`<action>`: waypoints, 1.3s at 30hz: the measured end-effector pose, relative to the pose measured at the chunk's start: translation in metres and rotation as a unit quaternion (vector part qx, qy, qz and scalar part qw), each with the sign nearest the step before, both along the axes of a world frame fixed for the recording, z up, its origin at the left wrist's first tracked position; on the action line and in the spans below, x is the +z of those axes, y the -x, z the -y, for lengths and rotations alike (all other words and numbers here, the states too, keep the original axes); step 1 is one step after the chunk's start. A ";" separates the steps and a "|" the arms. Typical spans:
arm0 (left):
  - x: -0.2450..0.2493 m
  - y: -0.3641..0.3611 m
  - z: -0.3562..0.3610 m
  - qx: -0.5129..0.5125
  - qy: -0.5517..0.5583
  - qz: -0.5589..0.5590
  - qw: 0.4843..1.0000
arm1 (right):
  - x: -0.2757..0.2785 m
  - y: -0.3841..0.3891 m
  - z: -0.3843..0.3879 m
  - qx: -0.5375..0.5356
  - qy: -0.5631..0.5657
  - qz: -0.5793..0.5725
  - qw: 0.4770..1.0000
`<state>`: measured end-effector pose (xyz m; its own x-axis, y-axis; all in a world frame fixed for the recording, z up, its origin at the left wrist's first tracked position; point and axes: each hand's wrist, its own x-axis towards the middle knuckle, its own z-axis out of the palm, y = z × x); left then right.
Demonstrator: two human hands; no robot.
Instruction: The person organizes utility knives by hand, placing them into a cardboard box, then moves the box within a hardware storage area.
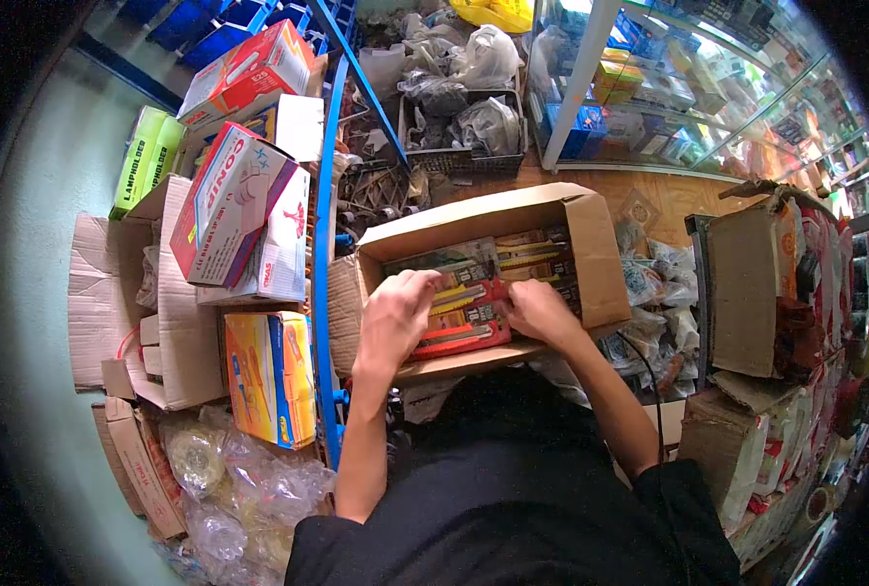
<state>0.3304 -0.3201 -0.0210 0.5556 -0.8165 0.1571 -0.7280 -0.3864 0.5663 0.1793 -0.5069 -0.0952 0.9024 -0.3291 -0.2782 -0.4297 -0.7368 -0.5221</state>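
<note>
An open cardboard box [591,259] in front of me holds several carded packs marked 18, which look like snap-off utility knives. One red-edged utility knife pack [469,317], with yellow and red handles showing, lies between my hands. My left hand [393,317] is over the box's left side, fingers curled together beside that pack; what they grip, if anything, is hidden. My right hand [542,311] pinches at the pack's right edge. Behind them lie more packs, including a yellow-handled utility knife pack [527,256].
On the left, a blue metal frame [325,244] borders stacked product boxes [229,210] and an orange-yellow box [270,379]. Ahead are a crate of plastic bags [483,132] and a glass display case [669,88]. Opened cartons [742,288] stand on the right, near bagged goods [664,278].
</note>
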 end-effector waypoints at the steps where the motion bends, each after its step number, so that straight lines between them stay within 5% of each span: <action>1: 0.008 0.004 -0.004 0.026 0.024 0.021 0.999 | -0.004 0.002 0.000 -0.001 -0.002 0.017 1.000; 4: 0.028 0.018 -0.021 0.122 0.076 0.071 0.987 | 0.035 -0.001 -0.002 -0.035 0.001 -0.028 0.999; 12: -0.003 0.065 -0.061 0.297 0.141 0.091 0.940 | 0.104 0.021 0.021 -0.195 -0.083 0.224 0.951; 16: -0.042 0.097 -0.098 0.238 0.172 0.165 0.942 | 0.133 0.055 0.024 -0.303 -0.076 0.321 0.894; 17: -0.052 0.107 -0.103 0.281 0.182 0.061 0.940 | 0.133 0.067 0.023 -0.321 -0.067 0.356 0.875; 21: -0.070 0.112 -0.106 0.457 0.302 -0.308 0.778 | 0.103 0.106 0.012 -0.381 0.172 0.431 0.800; 23: -0.101 0.101 -0.124 0.410 0.415 -0.497 0.642 | 0.093 0.113 0.010 -0.382 0.235 0.403 0.798; 25: -0.096 0.091 -0.122 0.360 0.442 -0.535 0.623 | 0.086 0.109 0.006 -0.434 0.123 0.364 0.815; 28: -0.061 0.081 -0.096 0.411 0.397 -0.487 0.661 | 0.076 0.115 0.008 -0.466 0.000 0.288 0.837; 31: -0.053 0.074 -0.087 0.421 0.373 -0.477 0.675 | 0.075 0.122 0.021 -0.386 0.037 0.180 0.904; 34: -0.055 0.078 -0.077 0.440 0.345 -0.389 0.732 | 0.083 0.117 0.022 -0.423 -0.041 0.168 0.889; 39: -0.054 0.082 -0.070 0.405 0.287 -0.364 0.788 | 0.092 0.121 0.027 -0.441 -0.015 0.139 0.886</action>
